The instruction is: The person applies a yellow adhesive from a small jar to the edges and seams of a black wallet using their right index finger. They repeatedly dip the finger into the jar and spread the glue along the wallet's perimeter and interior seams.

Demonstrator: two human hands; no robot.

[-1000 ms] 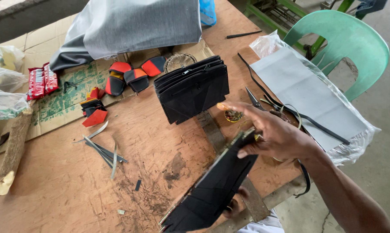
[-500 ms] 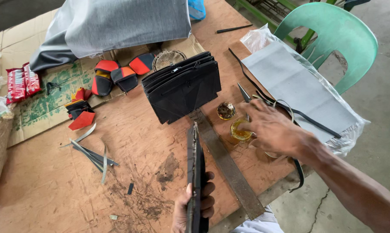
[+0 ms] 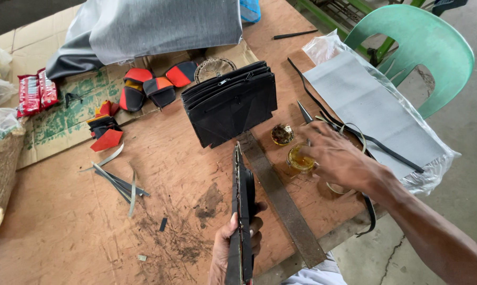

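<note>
A scuffed plywood worktop (image 3: 90, 232) carries red-and-black cut pieces (image 3: 143, 89) at the left and an upright stack of black wallets (image 3: 230, 103) mid-table. The left hand (image 3: 233, 253) grips a flat black wallet piece (image 3: 241, 211) edge-on, fingers closed round it. The right hand (image 3: 339, 158), fingers spread open, hovers over a small jar of amber glue (image 3: 300, 158); this looks like the gluing step, which would call for taking up glue.

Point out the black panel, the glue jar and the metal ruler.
black panel (image 3: 240, 221), head view, on its upper edge.
glue jar (image 3: 300, 158), head view, on its amber contents.
metal ruler (image 3: 281, 200), head view, on its middle.
</note>
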